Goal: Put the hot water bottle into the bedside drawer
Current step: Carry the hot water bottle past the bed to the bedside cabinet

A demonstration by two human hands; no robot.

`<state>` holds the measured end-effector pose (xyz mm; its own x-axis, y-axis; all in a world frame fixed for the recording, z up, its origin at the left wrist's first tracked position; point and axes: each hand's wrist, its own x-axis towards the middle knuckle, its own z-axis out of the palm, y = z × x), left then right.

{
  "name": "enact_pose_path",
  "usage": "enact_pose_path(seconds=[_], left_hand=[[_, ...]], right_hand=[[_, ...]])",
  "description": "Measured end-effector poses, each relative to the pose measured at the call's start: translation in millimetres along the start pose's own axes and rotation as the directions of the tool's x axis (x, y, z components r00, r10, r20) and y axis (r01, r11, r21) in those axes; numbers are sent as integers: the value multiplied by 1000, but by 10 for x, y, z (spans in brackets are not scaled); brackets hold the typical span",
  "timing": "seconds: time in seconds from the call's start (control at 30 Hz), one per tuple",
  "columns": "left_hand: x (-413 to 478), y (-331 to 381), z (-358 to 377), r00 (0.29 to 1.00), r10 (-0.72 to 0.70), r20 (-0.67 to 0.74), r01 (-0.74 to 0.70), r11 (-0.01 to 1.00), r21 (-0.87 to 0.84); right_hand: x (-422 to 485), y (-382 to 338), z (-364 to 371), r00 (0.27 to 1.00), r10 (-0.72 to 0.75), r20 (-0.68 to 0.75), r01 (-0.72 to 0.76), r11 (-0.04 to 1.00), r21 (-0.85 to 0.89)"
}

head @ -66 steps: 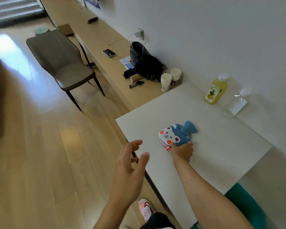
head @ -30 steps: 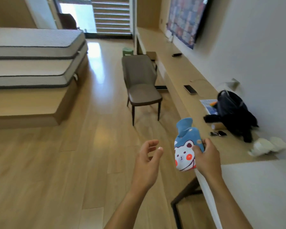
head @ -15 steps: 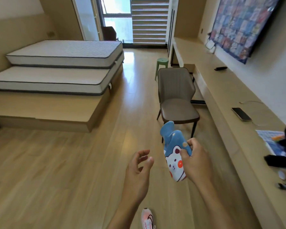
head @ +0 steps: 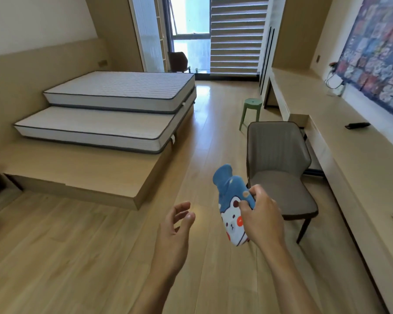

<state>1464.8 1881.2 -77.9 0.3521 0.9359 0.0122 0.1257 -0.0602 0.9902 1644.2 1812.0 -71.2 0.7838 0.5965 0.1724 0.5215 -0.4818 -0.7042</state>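
right hand [head: 260, 217]: clamped on hot water bottle [head: 230, 207], bear-face cover | left hand [head: 175, 232]: fingers apart, empty

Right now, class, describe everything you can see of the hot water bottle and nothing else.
The hot water bottle wears a soft-looking fabric cover: blue over the neck and shoulders, with a white bear face, dark ears and red-orange cheeks lower down. It is held in the air above the wooden floor, neck up and tilted slightly left. Only the right hand touches it, its grip closed around the bottle's right side, partly covering the face. The left hand hangs open beside it, apart.
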Motion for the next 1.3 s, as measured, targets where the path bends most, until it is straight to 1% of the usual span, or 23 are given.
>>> enact_pose_path(seconds=[0.27, 0.43, 0.5, 0.6, 0.7, 0.83, 1.03, 1.17, 1.3], left_hand=[[1995, -39, 431, 1000, 26, 14, -26, 1000, 11], [3387, 112, 802, 996, 37, 76, -35, 999, -26], [4009, 187, 1003, 989, 61, 136, -61, 998, -7], [4404, 287, 1157, 985, 75, 158, -74, 997, -11], [5077, 232, 1374, 980, 74, 187, -76, 997, 5], [6119, 128, 1744, 981, 68, 180, -75, 997, 32], [7652, 251, 2341, 982, 58, 179, -75, 993, 90], [8637, 427, 2681, 984, 74, 161, -85, 995, 61], [9507, 474, 2990, 988, 54, 145, -62, 997, 49]], right_hand=[[1761, -331, 720, 1000, -22, -22, 22, 1000, -3], [2937, -514, 1016, 998, -40, -54, 38, 999, -30], [3515, -548, 1177, 997, -26, -73, 25, 1000, -11], [3918, -574, 1262, 996, -13, -89, 15, 1000, 17], [4603, -551, 1535, 996, 12, -91, -10, 1000, 20], [5651, -491, 1945, 995, 23, -98, -19, 999, 41], [7312, -497, 2342, 998, 37, -49, -33, 996, 80], [8409, -604, 2542, 999, 2, -37, 1, 997, 77], [9354, -688, 2771, 999, -14, -32, 16, 999, 48]])
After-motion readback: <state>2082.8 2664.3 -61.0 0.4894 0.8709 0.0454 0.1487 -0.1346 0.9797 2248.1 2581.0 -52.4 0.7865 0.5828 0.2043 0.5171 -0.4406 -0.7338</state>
